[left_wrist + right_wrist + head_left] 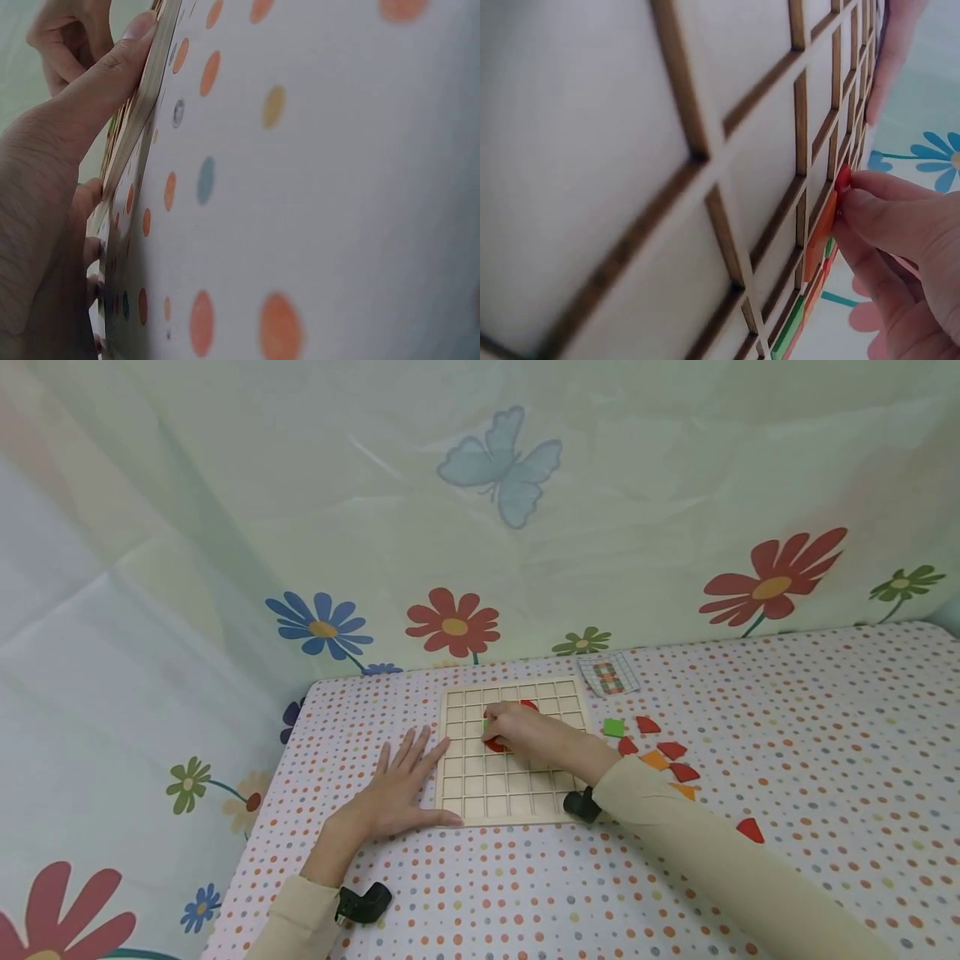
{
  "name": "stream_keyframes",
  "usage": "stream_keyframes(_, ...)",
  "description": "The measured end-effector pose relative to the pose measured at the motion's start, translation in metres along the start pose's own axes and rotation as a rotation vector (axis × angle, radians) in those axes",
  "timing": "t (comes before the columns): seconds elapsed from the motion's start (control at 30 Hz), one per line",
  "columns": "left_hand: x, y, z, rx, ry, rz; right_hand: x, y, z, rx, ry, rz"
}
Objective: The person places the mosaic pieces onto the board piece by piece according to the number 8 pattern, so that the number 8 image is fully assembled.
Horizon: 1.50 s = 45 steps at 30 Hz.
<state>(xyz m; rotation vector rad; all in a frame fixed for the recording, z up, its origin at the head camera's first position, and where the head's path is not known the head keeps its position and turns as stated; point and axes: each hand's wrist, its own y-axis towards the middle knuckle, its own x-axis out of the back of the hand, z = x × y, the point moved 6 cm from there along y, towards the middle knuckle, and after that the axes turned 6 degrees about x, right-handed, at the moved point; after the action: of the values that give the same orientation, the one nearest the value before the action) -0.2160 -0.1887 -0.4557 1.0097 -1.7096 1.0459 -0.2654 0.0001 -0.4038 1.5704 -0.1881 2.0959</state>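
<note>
Being pinched between the thumb and fingers of the right hand [525, 731], a red piece [844, 178] is held at the gridded wooden board [495, 789], just beside an orange piece [821, 234]. The board's left edge is touched by the left hand [397, 797], its fingers spread and released. On the dotted desk [480, 885], loose pieces [748, 830] are scattered right of the board, and a patterned card [609, 675] is laid near its far right corner.

Grid board [476, 783], centre of frame: bare wood, matt. Loose pieces [684, 772], right of centre: smooth-faced. Backdrop [637, 485], top: creased sheeting, faint sheen. Sleeves [720, 868], lower edge: matt cloth. Printed sheet [609, 677]: thin paper.
</note>
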Motion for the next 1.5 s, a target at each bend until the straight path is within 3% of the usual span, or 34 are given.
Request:
stream_keyframes(0.23, -0.001, -0.001, -0.001, 0.007, -0.002, 0.007, 0.005, -0.019, -0.003, -0.031, 0.108, -0.127)
stream_keyframes(0.43, 0.000, -0.001, -0.001, 0.007, -0.006, -0.010, 0.030, -0.053, -0.004, -0.128, 0.184, -0.204)
stream_keyframes(0.77, 0.003, -0.002, 0.003, 0.002, -0.007, -0.019, 0.061, -0.134, -0.002, -0.225, 0.210, -0.168)
stream_keyframes(0.87, 0.003, -0.001, 0.003, -0.002, -0.012, -0.018, 0.063, -0.161, -0.008, -0.296, 0.192, -0.159)
stream_keyframes(1.0, 0.001, -0.001, 0.001, -0.005, -0.010, -0.014, 0.056, -0.203, -0.016, -0.391, 0.185, -0.084)
stream_keyframes(1.13, -0.001, -0.001, 0.000, 0.000, -0.006, -0.014, 0.042, -0.245, -0.027, -0.429, 0.205, 0.023)
stream_keyframes(1.23, -0.002, 0.001, -0.002, -0.014, -0.008, -0.015, 0.038, -0.273, -0.036, -0.467, 0.222, 0.057)
stream_keyframes(1.33, -0.002, 0.003, -0.003, -0.018, 0.003, -0.016, 0.038, -0.288, -0.043, -0.468, 0.214, 0.032)
stream_keyframes(1.5, -0.001, 0.001, 0.000, -0.002, 0.017, -0.022, 0.039, -0.286, -0.050, -0.440, 0.184, 0.011)
